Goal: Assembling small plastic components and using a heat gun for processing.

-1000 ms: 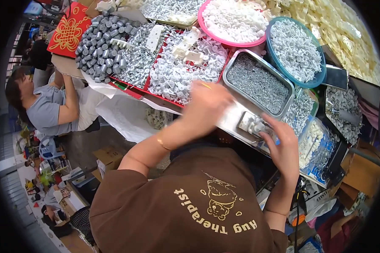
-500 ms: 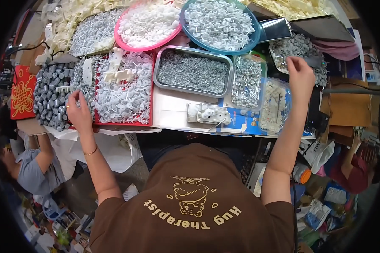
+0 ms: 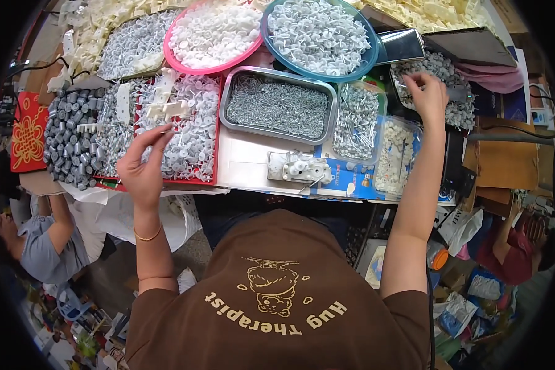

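My left hand [image 3: 143,168] is over the red tray [image 3: 216,161] of white round plastic parts [image 3: 194,145]. Its thumb and forefinger are pinched together, and what they hold, if anything, is too small to name. At the right, my right hand [image 3: 429,98] reaches over a dark box of small grey-white parts [image 3: 441,65], fingers bent and closed at the tips; I cannot make out what is in them. Between the hands, near the table's front edge, lies a white fixture with round knobs [image 3: 299,168] and a thin metal rod.
A metal tray of small screws [image 3: 277,108], a clear box of longer pins [image 3: 357,117] and a box of cream pieces [image 3: 396,154] stand mid-table. Behind are a pink basin [image 3: 213,37] and a teal basin [image 3: 319,37] of parts. Grey cylinders [image 3: 74,132] lie left. Other people sit either side.
My left hand has moved right, from over the small grey parts to the white parts in the red tray. My right hand has shifted slightly left over the dark box.
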